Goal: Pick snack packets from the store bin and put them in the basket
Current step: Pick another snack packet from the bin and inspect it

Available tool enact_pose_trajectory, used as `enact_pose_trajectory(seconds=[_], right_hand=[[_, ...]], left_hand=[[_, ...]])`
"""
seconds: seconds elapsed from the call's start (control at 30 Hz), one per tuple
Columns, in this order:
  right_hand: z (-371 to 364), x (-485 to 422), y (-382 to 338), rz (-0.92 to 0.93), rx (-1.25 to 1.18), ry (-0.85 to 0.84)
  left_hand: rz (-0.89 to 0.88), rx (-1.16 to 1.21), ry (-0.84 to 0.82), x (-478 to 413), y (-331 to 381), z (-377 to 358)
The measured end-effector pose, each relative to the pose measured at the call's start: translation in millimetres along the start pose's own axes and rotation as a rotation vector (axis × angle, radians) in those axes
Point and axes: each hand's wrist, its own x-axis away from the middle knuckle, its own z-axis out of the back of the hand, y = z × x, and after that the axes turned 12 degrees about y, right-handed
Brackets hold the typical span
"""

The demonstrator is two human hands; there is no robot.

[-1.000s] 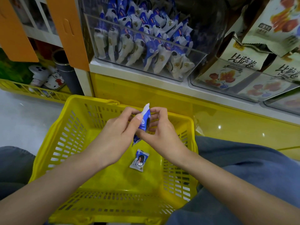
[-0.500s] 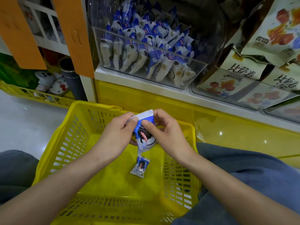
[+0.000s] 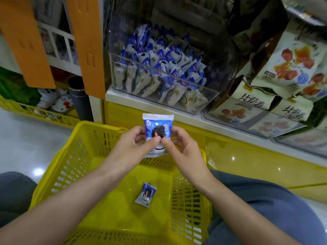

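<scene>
Grey tube (image 3: pixel 80 101) beside plush toys (image 3: pixel 61 103)

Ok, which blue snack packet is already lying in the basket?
The small packet lying on the yellow basket floor. A second packet is held up by the left hand and right hand; the rest fill the clear store bin.
</scene>
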Motion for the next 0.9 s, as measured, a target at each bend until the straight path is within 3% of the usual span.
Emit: enact_pose_trajectory(seconds=[0.1,0.23,0.33,0.43,0.53,0.67,0.8,0.9], right_hand=[[4.9,1.4,-10.3,0.018,0.001,-0.006],[20.4,-11.6,-39.4,0.210,0.211,-0.002],[32.6,-42.8,-71.8,0.418,0.338,0.083],[36.7,-90.5,-98.5,0.510,0.516,0.186],[35.1,-142.1,-108.7,0.443,0.832,0.190],[34.7,-191.7,-102.2,0.270,1.194,0.072],[29.8,-210.9,-93.0,0.073,1.295,0.014],[27.1,-214.3,-89.1,0.070,1.236,0.031]], left_hand=[[-0.058,0.048,0.009,-4.1,8.1,0.7],[-0.119,0.126,0.021,-9.1,18.6,-0.6],[-0.132,0.184,0.055,-18.3,26.5,3.0],[-0.126,0.223,0.052,-24.4,32.0,4.6],[-0.127,0.250,0.059,-26.0,35.7,3.6],[-0.121,0.276,0.071,-26.4,38.2,5.4],[-0.110,0.297,0.069,-27.0,40.8,10.5],[-0.104,0.310,0.077,-28.3,42.4,11.8]])
